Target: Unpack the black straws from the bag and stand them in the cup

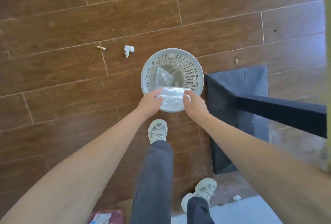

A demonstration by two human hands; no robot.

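Clear plastic bag held over wastebasket.

The crumpled clear bag (172, 96) is gripped at its ends by the left hand (150, 103) and right hand (194, 105), fingers closed on it, above the near rim of the grey perforated wastebasket (192, 69) on the wood-tile floor (62, 73). Another clear wrapper (163, 78) lies inside. No straws or cup are seen.

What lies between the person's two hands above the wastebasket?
A clear plastic bag, gripped by the left hand and right hand, seen in the head view.
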